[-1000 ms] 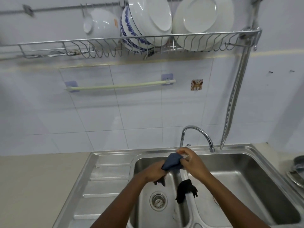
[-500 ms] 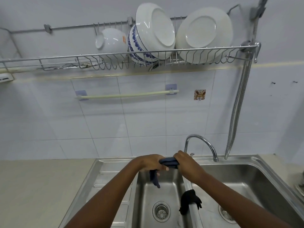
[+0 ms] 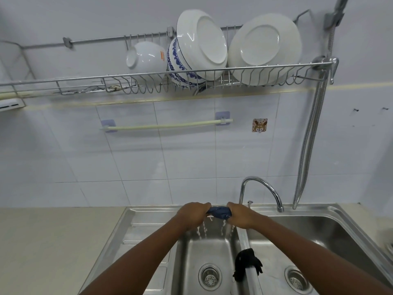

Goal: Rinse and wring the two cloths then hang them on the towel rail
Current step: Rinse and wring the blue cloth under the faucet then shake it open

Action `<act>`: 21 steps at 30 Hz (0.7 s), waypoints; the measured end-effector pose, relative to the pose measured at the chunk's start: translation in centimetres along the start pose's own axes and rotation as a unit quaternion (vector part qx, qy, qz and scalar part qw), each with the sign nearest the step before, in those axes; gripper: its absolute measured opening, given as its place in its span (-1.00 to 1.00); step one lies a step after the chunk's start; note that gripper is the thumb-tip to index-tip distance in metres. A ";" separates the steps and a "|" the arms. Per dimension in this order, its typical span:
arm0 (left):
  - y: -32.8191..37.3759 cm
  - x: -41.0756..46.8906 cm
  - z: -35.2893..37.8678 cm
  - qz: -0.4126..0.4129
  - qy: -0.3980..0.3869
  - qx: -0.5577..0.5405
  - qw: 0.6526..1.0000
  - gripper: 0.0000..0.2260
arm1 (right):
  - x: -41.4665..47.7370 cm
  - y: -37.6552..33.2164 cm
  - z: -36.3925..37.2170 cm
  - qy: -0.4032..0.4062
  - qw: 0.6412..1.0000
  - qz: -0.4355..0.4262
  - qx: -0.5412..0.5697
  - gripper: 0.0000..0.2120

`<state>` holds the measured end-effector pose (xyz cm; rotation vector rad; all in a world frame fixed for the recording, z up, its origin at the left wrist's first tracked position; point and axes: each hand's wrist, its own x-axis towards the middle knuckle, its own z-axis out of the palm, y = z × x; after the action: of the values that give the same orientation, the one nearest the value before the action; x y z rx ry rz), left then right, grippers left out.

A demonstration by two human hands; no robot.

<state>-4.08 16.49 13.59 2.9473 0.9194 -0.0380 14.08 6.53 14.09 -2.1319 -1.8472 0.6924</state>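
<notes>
- Here, the left hand [image 3: 194, 213] and the right hand [image 3: 241, 215] both clench the blue cloth [image 3: 219, 212], fingers curled tight around its two ends, with the twisted middle showing between the fists.
- Water drips from the cloth into the left basin [image 3: 207, 252] of the steel double sink.
- The black cloth [image 3: 246, 264] is draped over the divider [image 3: 253, 279] between the two basins, near the front, well apart from the hands.
- The towel rail [image 3: 168, 125] on the tiled wall is bare, above the hands and below the dish rack [image 3: 165, 81] of plates and bowls.
- The tap [image 3: 261, 188] curves towards the right basin, just beside the right hand.
</notes>
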 end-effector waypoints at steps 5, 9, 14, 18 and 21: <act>0.2 0.2 0.8 -0.014 0.008 -0.010 1.000 -0.86 | -0.4 -0.3 -0.1 -0.038 0.995 0.016 0.090 -0.78; 0.2 0.0 -0.3 -0.033 -0.070 -0.203 0.976 -0.77 | 0.2 0.6 0.8 0.086 0.992 -0.071 -0.051 -0.78; -0.1 -0.6 -2.1 -0.062 -0.182 -0.358 0.913 -0.64 | 0.2 0.3 1.1 0.146 0.973 -0.111 -0.141 -0.62; 0.6 -0.7 -3.1 -0.038 -0.156 -0.285 0.945 -0.66 | -0.1 0.4 1.5 0.137 0.980 -0.078 -0.122 -0.81; 1.4 -0.7 -2.7 -0.043 -0.114 -0.193 0.974 -0.70 | 0.3 0.0 1.5 0.132 0.979 -0.056 -0.147 -0.70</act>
<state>-3.85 15.08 16.42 2.4854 0.9006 -0.1774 13.39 6.62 12.70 -2.1412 -1.9988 0.1046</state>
